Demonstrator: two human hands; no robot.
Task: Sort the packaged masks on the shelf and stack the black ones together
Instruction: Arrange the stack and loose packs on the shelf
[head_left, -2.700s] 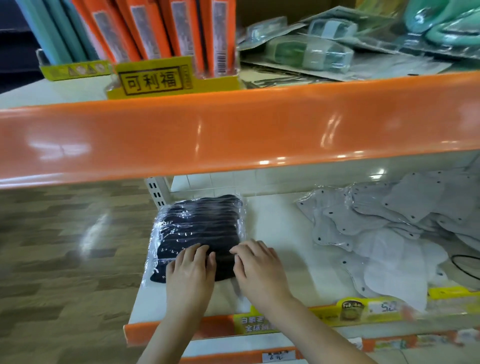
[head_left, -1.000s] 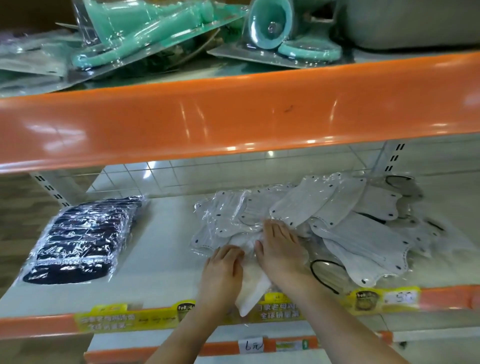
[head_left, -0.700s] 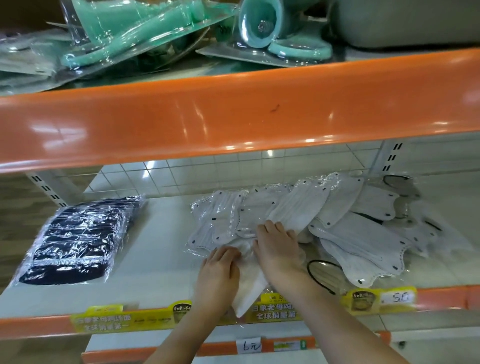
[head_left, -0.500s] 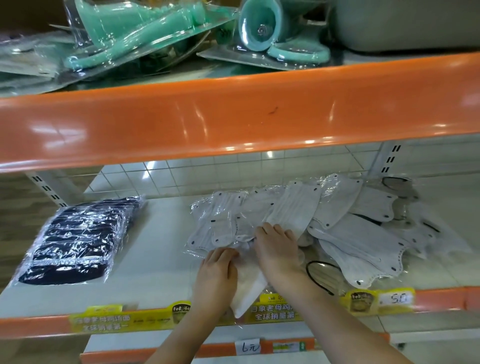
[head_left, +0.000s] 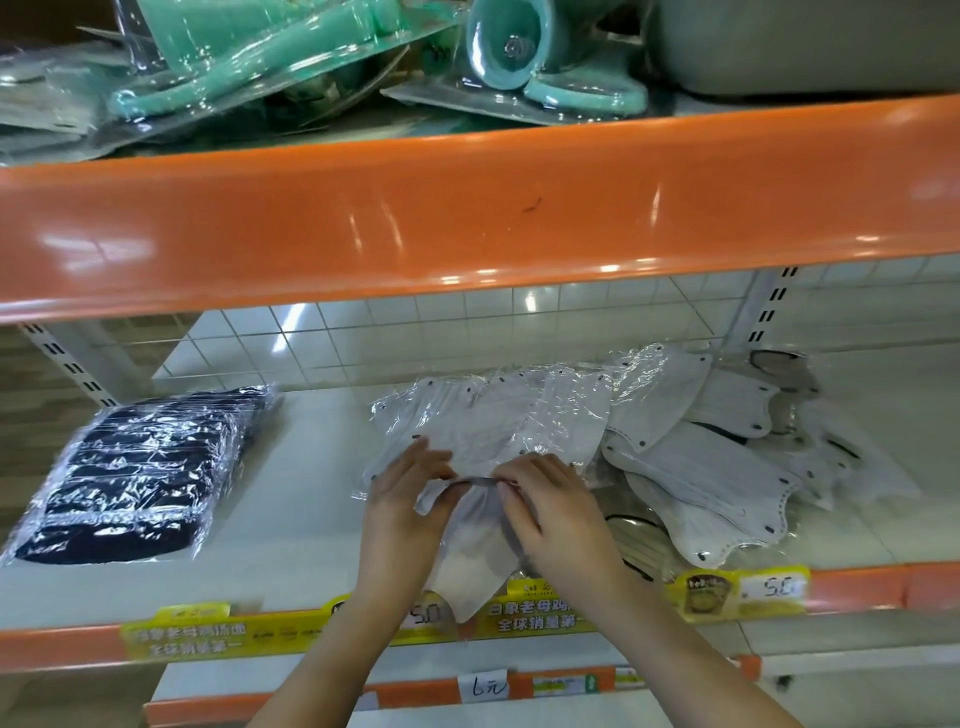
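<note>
Your left hand (head_left: 402, 499) and right hand (head_left: 550, 512) sit close together over the front middle of the white shelf (head_left: 301, 499). Both pinch the top edge of a pale grey packaged mask (head_left: 475, 561), thumbs and fingertips curled onto its wrapper. That mask hangs down between your wrists, and its lower tip reaches over the yellow price strip (head_left: 540, 610) on the shelf's orange front lip.

Just behind your fingers lies the loose pile of grey masks (head_left: 675, 447) in clear wrappers. It fans out toward the right of the shelf, the packs overlapping one another at different angles. A black ear loop (head_left: 631, 519) shows just right of your right wrist.

The stack of black masks (head_left: 140, 473) sits at the left end of the same shelf, well apart from the grey pile and from both hands. It is wrapped in shiny clear plastic.

Above, the orange shelf edge (head_left: 467, 208) spans the whole view. Teal packaged goods (head_left: 291, 62) are heaped on that upper shelf.
</note>
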